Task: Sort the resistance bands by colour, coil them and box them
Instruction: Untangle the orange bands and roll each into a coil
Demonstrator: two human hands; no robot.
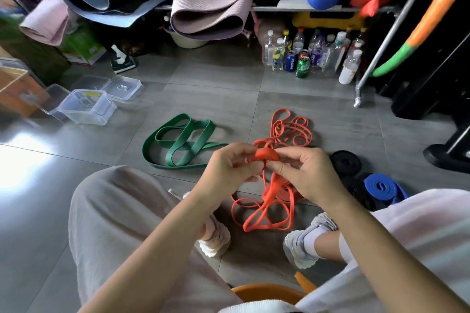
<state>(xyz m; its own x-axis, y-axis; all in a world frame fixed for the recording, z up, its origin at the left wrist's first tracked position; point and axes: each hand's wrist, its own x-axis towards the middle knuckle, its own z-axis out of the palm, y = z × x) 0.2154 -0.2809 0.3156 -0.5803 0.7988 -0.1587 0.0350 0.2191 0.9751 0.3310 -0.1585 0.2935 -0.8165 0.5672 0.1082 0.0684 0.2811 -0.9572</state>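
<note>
Open clear boxes (86,107) wait on the floor at far left, with loose green bands (178,145) nearer. The left hand (229,173) pinches one side of a small orange coil (264,154) and the right hand (305,175) pinches the other, so both grips are closed on it above the floor. The uncoiled orange band (269,193) trails down towards the person, so winding likely draws it upward. A rolled blue band (381,187) lies to the right.

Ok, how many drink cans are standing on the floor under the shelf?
3, clustered among the plastic bottles: a blue Pepsi can, a green can right of it, and a red can behind those two. The bottles may hide more.
</note>
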